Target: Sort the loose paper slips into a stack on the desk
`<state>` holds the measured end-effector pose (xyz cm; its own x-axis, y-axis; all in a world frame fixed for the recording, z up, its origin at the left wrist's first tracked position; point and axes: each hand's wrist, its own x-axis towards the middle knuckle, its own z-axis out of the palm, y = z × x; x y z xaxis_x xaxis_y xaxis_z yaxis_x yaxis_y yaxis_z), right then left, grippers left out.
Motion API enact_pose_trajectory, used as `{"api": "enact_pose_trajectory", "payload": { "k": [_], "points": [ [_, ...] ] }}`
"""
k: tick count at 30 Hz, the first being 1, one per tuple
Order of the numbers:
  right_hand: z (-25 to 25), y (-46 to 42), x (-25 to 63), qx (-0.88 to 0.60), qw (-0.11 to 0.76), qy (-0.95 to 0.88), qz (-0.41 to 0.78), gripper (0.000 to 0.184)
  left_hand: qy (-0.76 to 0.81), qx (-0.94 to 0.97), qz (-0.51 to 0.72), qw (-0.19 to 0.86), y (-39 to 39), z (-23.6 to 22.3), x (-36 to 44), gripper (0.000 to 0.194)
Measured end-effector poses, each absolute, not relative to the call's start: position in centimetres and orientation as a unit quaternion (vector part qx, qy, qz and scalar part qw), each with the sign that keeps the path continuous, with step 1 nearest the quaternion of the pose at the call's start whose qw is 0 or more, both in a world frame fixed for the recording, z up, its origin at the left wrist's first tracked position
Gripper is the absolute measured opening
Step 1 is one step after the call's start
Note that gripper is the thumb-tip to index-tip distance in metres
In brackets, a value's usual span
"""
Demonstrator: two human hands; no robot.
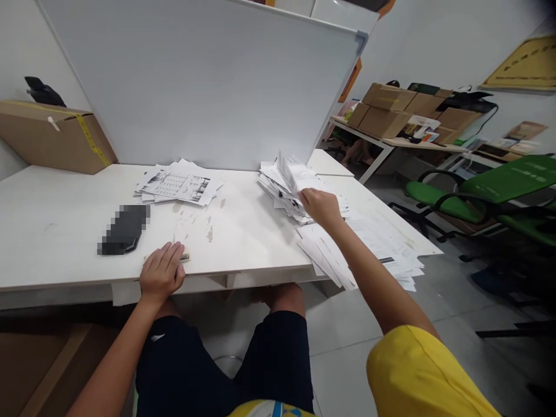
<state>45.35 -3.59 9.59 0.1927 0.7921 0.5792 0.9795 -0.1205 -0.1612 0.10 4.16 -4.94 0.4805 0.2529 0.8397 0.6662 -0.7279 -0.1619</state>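
My left hand lies over a small cream stapler at the table's front edge, fingers curled across it. Only the metal-edged end of it shows; the rest is under my palm. My right hand reaches to a messy paper stack and pinches a sheet of paper, which is tilted up off the pile. Closer to me, right of that stack, more loose papers spread past the table's edge, partly behind my forearm. Another pile of printed papers sits at the back left.
A pixelated black phone-like object lies on the white table. Behind stands a large whiteboard, with a cardboard box at its left. Green chairs and a box-laden second table are on the right.
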Motion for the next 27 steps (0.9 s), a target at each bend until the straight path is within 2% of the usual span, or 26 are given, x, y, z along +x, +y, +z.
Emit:
{"api": "enact_pose_trajectory", "payload": {
  "k": [3, 6, 8, 10, 12, 14, 18, 20, 23, 25, 27],
  "points": [
    [8.0, -7.3, 40.1, -0.669, 0.198, -0.694, -0.178, 0.036, -0.277, -0.825, -0.448, 0.203, 3.7, -5.6, -0.1, 0.059],
    [5.1, -11.5, 34.9, -0.599, 0.204, -0.754, -0.174, 0.038, -0.251, -0.840, -0.471, 0.101, -0.1, -6.5, 1.4, 0.043],
    [3.1, -13.9, 31.8, -0.557, 0.227, -0.781, -0.167, 0.038, -0.292, -0.819, -0.489, -0.075, -4.5, -7.1, 3.8, 0.034],
    [1.4, -15.7, 29.0, -0.538, 0.262, -0.790, -0.134, 0.035, -0.381, -0.707, -0.497, -0.330, -9.2, -7.1, 6.9, 0.036],
    [0.5, -17.0, 26.6, -0.543, 0.294, -0.782, -0.085, 0.031, -0.398, -0.532, -0.465, -0.585, -12.8, -6.2, 9.7, 0.051],
    [0.3, -17.9, 24.9, -0.554, 0.309, -0.772, -0.037, 0.025, -0.404, -0.362, -0.466, -0.699, -14.5, -4.8, 11.5, 0.060],
    [1.0, -19.3, 24.2, -0.579, 0.357, -0.733, 0.040, 0.013, -0.448, -0.223, -0.472, -0.725, -13.9, -2.5, 11.9, 0.050],
    [0.7, -20.3, 25.0, -0.629, 0.443, -0.638, 0.044, 0.012, -0.453, -0.203, -0.473, -0.728, -13.4, -2.0, 11.6, 0.046],
    [-1.1, -22.1, 25.7, -0.703, 0.591, -0.393, 0.053, 0.012, -0.451, -0.176, -0.482, -0.730, -13.8, -2.0, 11.6, 0.037],
    [-2.7, -23.0, 25.5, -0.705, 0.634, -0.281, 0.146, 0.015, -0.448, -0.157, -0.489, -0.732, -14.5, -2.3, 12.1, 0.035],
    [-3.9, -23.4, 24.9, -0.670, 0.646, -0.244, 0.275, 0.024, -0.446, -0.149, -0.492, -0.733, -15.4, -2.7, 13.0, 0.036]
  ]
}}
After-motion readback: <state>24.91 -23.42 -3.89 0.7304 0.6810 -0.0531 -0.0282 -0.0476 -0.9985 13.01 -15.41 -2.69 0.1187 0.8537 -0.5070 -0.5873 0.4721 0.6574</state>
